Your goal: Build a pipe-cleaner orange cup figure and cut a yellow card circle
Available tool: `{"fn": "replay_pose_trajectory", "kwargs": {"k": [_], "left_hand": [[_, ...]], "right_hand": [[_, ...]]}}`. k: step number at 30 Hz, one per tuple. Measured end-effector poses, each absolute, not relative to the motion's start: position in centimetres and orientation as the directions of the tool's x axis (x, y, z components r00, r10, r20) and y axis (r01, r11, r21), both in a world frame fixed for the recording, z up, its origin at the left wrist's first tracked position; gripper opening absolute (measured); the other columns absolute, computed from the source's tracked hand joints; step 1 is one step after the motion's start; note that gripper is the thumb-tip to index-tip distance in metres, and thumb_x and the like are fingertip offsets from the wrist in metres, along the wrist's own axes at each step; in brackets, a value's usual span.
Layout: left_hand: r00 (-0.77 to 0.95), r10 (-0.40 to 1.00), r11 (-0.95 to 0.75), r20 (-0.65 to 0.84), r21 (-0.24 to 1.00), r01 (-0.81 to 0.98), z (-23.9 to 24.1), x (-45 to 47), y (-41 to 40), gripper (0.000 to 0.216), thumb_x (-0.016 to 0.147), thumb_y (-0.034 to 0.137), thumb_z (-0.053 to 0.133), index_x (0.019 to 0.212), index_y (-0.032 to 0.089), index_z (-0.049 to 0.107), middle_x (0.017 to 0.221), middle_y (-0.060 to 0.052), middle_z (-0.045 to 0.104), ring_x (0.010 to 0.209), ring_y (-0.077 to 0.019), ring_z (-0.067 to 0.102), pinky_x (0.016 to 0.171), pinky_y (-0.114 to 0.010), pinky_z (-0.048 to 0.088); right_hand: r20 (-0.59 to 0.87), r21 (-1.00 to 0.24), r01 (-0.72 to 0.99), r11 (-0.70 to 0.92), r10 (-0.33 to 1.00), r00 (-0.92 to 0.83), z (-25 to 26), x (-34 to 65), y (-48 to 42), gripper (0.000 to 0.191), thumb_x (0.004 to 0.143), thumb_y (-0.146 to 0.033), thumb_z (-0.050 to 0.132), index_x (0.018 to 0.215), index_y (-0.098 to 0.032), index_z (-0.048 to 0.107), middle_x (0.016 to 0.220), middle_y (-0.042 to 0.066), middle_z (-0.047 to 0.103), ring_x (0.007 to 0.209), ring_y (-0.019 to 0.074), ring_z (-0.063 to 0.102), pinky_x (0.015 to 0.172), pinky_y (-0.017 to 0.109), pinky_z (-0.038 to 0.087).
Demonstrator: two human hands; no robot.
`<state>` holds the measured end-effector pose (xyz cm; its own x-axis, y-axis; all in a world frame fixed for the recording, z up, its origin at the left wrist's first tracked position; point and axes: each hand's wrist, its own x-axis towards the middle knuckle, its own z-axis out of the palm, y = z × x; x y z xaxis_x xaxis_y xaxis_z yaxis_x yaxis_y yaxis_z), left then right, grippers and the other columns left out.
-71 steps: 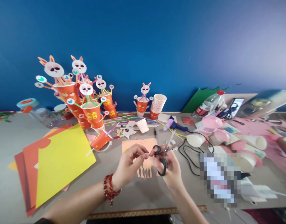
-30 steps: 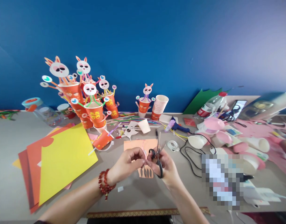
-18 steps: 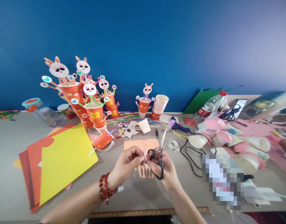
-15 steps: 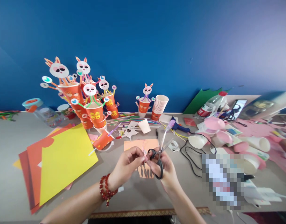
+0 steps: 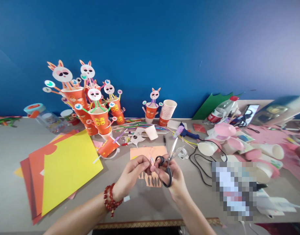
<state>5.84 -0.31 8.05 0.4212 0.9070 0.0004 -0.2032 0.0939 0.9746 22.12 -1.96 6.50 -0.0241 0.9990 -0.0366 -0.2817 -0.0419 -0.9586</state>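
My right hand (image 5: 175, 178) grips black-handled scissors (image 5: 167, 166), blades pointing up and away with a small gap between them. My left hand (image 5: 132, 173), with a red bead bracelet on its wrist, pinches a small pink paper piece (image 5: 152, 168) right beside the scissor handles. Under both hands lies an orange paper sheet (image 5: 147, 153) with leaf-shaped cut-outs.
Yellow and orange card sheets (image 5: 66, 166) lie at the left. Orange paper cups with bunny faces (image 5: 96, 111) stand at the back, beside a cup stack (image 5: 166, 111). A glue gun (image 5: 186, 132), black cable (image 5: 201, 163), a tape roll (image 5: 181, 152), a bottle (image 5: 220, 109) and pink paper cups (image 5: 238, 143) crowd the right.
The scissor blades have opened and shut and tilted from upright to the right. The pink piece now shows as a small round bit between my fingertips. Both hands stayed in place.
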Motion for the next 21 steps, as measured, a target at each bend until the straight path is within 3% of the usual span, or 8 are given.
{"fn": "replay_pose_trajectory", "kwargs": {"k": [6,10,14,17,21], "left_hand": [[0.401,0.916,-0.019,0.018,1.000,-0.001,7.8,5.8,-0.4,0.022,0.089,0.035,0.062,0.078,0.016,0.061,0.075,-0.001,0.061,0.069,-0.0136,0.053,0.066,-0.025,0.041],[0.333,0.930,-0.214,0.154,0.965,0.151,7.7,5.5,-0.4,0.018,0.090,0.028,0.061,0.076,0.017,0.061,0.075,-0.002,0.063,0.071,-0.0142,0.057,0.068,-0.025,0.043],[0.328,0.920,-0.267,0.213,0.955,0.128,7.5,5.0,-0.6,0.013,0.090,0.024,0.060,0.079,0.017,0.061,0.080,-0.003,0.065,0.076,-0.0155,0.060,0.073,-0.027,0.045],[0.324,0.929,-0.221,0.178,0.970,0.102,7.3,4.8,-0.7,0.010,0.089,0.024,0.060,0.082,0.017,0.063,0.082,-0.005,0.065,0.077,-0.0162,0.060,0.072,-0.027,0.046],[0.337,0.942,-0.026,0.011,0.999,0.040,7.0,4.7,-0.6,0.016,0.088,0.032,0.063,0.083,0.017,0.065,0.078,-0.004,0.065,0.071,-0.0150,0.058,0.066,-0.025,0.044]], "right_hand": [[0.002,-0.969,-0.246,-0.014,0.998,-0.062,5.8,22.3,-2.2,0.036,0.070,-0.032,0.084,0.088,-0.023,0.055,0.076,-0.002,0.063,0.063,0.0125,0.055,0.056,0.022,0.044],[0.077,-0.995,-0.072,0.074,0.997,-0.033,5.3,22.6,-2.4,0.030,0.074,-0.029,0.079,0.089,-0.023,0.053,0.078,-0.003,0.062,0.056,0.0094,0.049,0.051,0.020,0.039],[0.031,-0.986,0.163,0.036,0.999,-0.029,4.3,24.1,-2.3,0.030,0.077,-0.037,0.074,0.097,-0.023,0.055,0.065,-0.006,0.052,0.050,0.0099,0.041,0.048,0.022,0.033],[-0.025,-0.877,0.480,-0.027,1.000,0.009,3.5,26.2,-2.2,0.030,0.078,-0.044,0.071,0.095,-0.023,0.059,0.053,-0.009,0.039,0.047,0.0121,0.039,0.049,0.023,0.031],[-0.049,-0.575,0.816,-0.064,0.998,0.044,2.8,29.0,-2.7,0.030,0.079,-0.052,0.067,0.088,-0.025,0.060,0.060,-0.004,0.053,0.051,0.0162,0.051,0.050,0.025,0.031]]}}
